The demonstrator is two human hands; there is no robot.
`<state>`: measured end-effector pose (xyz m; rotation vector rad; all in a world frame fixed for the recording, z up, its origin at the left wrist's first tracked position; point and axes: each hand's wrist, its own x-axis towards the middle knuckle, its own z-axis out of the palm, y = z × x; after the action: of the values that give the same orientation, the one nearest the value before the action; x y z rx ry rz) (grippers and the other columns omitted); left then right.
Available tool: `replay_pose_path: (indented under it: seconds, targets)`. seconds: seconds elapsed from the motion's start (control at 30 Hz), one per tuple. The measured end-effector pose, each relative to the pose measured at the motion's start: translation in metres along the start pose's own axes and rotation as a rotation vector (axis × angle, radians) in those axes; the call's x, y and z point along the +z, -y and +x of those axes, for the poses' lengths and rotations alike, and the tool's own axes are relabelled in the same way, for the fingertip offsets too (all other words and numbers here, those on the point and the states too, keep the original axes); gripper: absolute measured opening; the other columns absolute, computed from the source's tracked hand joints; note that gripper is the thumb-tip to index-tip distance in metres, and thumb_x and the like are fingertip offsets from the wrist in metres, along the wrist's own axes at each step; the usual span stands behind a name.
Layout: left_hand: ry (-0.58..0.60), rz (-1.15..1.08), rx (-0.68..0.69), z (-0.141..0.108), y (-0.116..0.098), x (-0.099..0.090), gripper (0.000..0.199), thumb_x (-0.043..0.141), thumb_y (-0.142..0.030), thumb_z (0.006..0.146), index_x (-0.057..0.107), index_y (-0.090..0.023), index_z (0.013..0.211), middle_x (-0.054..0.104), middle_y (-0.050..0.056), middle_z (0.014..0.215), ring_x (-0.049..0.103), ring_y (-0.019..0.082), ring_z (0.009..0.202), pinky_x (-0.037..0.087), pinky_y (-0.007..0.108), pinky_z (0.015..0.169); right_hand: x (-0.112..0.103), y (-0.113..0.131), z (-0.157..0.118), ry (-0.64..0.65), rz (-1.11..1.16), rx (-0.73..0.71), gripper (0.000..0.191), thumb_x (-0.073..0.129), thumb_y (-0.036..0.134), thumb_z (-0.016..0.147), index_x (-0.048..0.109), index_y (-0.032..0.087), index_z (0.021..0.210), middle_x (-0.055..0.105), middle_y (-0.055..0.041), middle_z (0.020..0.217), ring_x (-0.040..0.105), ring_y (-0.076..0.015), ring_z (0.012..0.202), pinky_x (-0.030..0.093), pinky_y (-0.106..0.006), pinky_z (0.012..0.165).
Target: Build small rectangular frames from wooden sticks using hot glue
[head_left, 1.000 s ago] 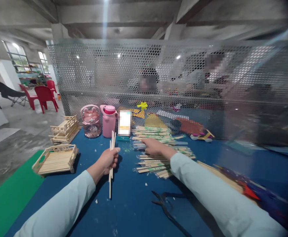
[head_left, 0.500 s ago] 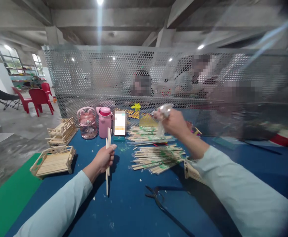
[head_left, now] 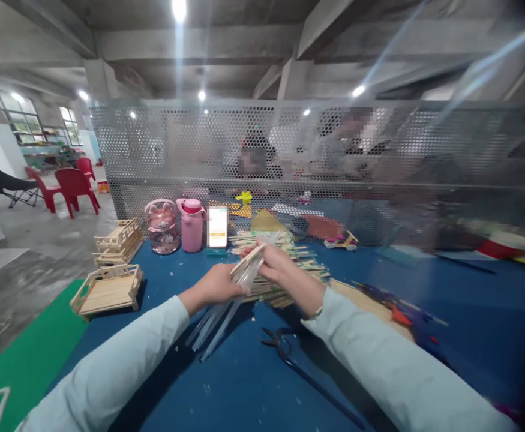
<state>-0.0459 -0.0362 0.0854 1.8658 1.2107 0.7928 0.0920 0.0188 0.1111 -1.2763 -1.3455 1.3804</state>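
Observation:
Over the middle of the blue table, my left hand (head_left: 219, 283) is closed around a bundle of thin wooden sticks (head_left: 246, 261) with clear plastic about them. Long translucent strips (head_left: 215, 329) stretch down below that hand, blurred by motion. My right hand (head_left: 269, 261) is closed on the upper end of the same bundle, with crumpled clear plastic at its fingers. Just behind and beneath the hands lies a pile of wrapped sticks (head_left: 309, 267) with green print. Black pliers (head_left: 298, 366) rest on the table nearer to me.
Small wooden stick frames (head_left: 109, 293) stand at the left. A pink bear bottle (head_left: 163, 228), a pink jug (head_left: 192, 228) and a lit phone (head_left: 218, 226) stand before a perforated metal screen (head_left: 190, 144). A blue glue gun (head_left: 417, 324) lies right. People are behind the screen.
My right hand has come down and left from above the pile to meet my left hand. My left hand has moved right, and its upright sticks are now tilted between both hands.

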Motion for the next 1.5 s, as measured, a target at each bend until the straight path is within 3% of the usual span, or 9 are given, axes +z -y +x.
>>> replay_pose_path:
  seconds: [0.07,0.17,0.3,0.43,0.6,0.73,1.0,1.3,1.5]
  targets:
    - [0.022,-0.021,-0.064,-0.001,0.017,0.008,0.013,0.061,-0.022,0.067,0.064,-0.011,0.072,0.058,-0.001,0.061,0.050,0.014,0.060,0.039,0.022,0.057,0.004,-0.018,0.003,-0.005,-0.016,0.075,0.031,0.043,0.039,0.090,0.055,0.013,0.099,0.060,-0.0071,0.092,0.059,-0.0156,0.079,0.051,-0.033,0.069]
    - [0.081,-0.061,-0.142,-0.003,0.036,0.016,0.021,0.055,-0.029,0.075,0.064,-0.010,0.074,0.058,0.000,0.060,0.049,0.012,0.054,0.039,0.021,0.053,0.004,-0.038,0.006,0.012,-0.076,0.169,0.032,0.051,0.033,0.086,0.052,0.016,0.114,0.056,-0.0070,0.111,0.058,-0.0175,0.090,0.050,-0.038,0.075]
    - [0.085,-0.041,-0.228,-0.006,0.049,0.018,0.036,0.043,-0.039,0.083,0.063,-0.010,0.073,0.054,0.000,0.053,0.044,0.011,0.047,0.037,0.022,0.047,-0.007,-0.050,0.007,0.086,-0.232,0.250,0.035,0.043,0.042,0.089,0.055,0.014,0.106,0.062,-0.0064,0.096,0.061,-0.0144,0.078,0.052,-0.033,0.069]
    - [0.021,0.060,-0.227,-0.013,0.054,0.013,0.040,0.048,-0.048,0.079,0.063,-0.012,0.068,0.051,-0.001,0.051,0.045,0.012,0.050,0.036,0.022,0.051,-0.041,-0.036,0.016,0.140,-0.503,0.277,0.052,0.035,0.058,0.086,0.060,0.012,0.089,0.065,-0.0077,0.074,0.062,-0.0146,0.063,0.053,-0.030,0.059]
    - [-0.084,0.184,-0.171,-0.016,0.054,0.009,0.032,0.053,-0.044,0.077,0.062,-0.014,0.070,0.059,0.003,0.066,0.052,0.017,0.067,0.035,0.023,0.060,-0.095,-0.021,0.039,-0.012,-0.942,0.152,0.030,0.050,0.035,0.087,0.054,0.016,0.111,0.057,-0.0068,0.110,0.058,-0.0183,0.092,0.049,-0.038,0.077]
    - [-0.076,0.200,-0.174,-0.013,0.059,0.011,0.024,0.051,-0.034,0.077,0.062,-0.014,0.070,0.059,0.003,0.066,0.051,0.017,0.064,0.033,0.023,0.058,-0.115,-0.034,0.051,0.021,-1.213,0.063,0.031,0.051,0.032,0.087,0.053,0.017,0.114,0.055,-0.0077,0.116,0.056,-0.0193,0.097,0.049,-0.040,0.080]
    - [-0.086,0.197,-0.186,-0.016,0.063,0.015,0.018,0.053,-0.030,0.076,0.063,-0.015,0.077,0.063,0.003,0.074,0.054,0.017,0.069,0.035,0.023,0.062,-0.117,-0.038,0.071,0.113,-1.483,0.088,0.030,0.051,0.032,0.086,0.054,0.017,0.113,0.055,-0.0073,0.115,0.056,-0.0192,0.096,0.049,-0.039,0.079]
    - [-0.082,0.216,-0.203,-0.018,0.062,0.017,0.019,0.053,-0.032,0.076,0.060,-0.016,0.081,0.062,0.004,0.074,0.054,0.018,0.069,0.034,0.024,0.060,-0.117,-0.045,0.071,0.035,-1.634,0.106,0.031,0.052,0.032,0.086,0.053,0.017,0.114,0.055,-0.0078,0.115,0.056,-0.0190,0.096,0.049,-0.039,0.080]
    - [-0.081,0.237,-0.203,-0.018,0.061,0.017,0.021,0.053,-0.033,0.075,0.060,-0.014,0.082,0.063,0.006,0.076,0.055,0.019,0.070,0.034,0.025,0.060,-0.115,-0.032,0.069,0.063,-1.716,-0.013,0.031,0.051,0.032,0.087,0.053,0.016,0.114,0.055,-0.0082,0.115,0.056,-0.0190,0.096,0.049,-0.040,0.080]
